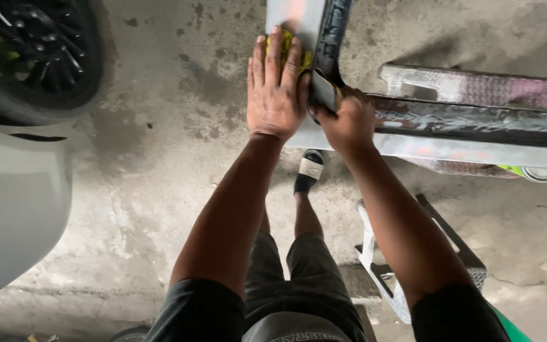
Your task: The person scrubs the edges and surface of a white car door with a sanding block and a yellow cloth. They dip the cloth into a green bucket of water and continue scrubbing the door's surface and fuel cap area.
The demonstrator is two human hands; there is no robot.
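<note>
My left hand point(275, 85) lies flat, fingers together, pressing a yellow pad point(305, 60) against a grey painted car panel point(292, 19). Only the pad's edges show around my fingers. My right hand point(348, 120) grips the panel's dark edge strip point(332, 38) where it bends, fingers wrapped around it. The panel runs right as a long grey and black piece point(476, 136) resting on a stand.
A metal stand point(476, 85) carries the panel; its lower frame point(375, 259) is by my right leg. A car's white body point(14, 202) and black wheel point(33, 50) are at left. My sandalled foot point(308, 171) stands on stained concrete floor point(159, 158).
</note>
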